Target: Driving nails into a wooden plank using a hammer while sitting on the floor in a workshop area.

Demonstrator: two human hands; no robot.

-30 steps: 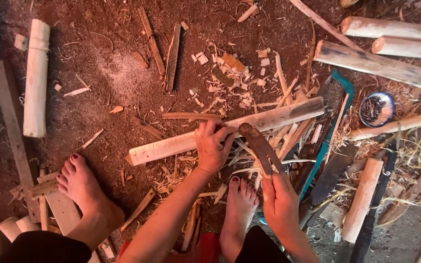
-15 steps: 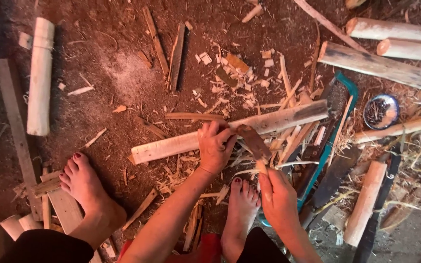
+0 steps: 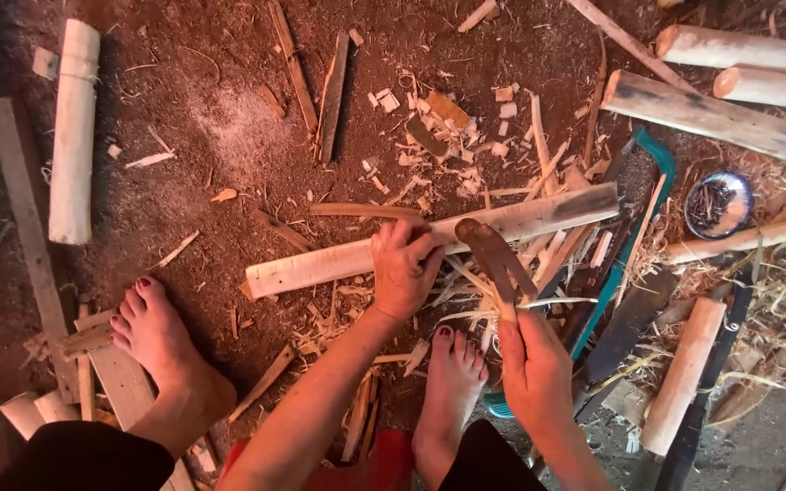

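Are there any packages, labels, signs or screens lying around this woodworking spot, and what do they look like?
No packages, labels, signs or screens show here.
The nearest thing to a container is a small round metal bowl at the right, dark with a bluish rim, holding small dark bits, perhaps nails.
Around it lie only wood pieces and shavings on the dirt floor.

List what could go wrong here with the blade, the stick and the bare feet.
The right hand works a curved blade right beside the left hand gripping the long stick; a slip might cut those fingers. The bare foot sits just below the blade among sharp splinters, so it may get nicked.
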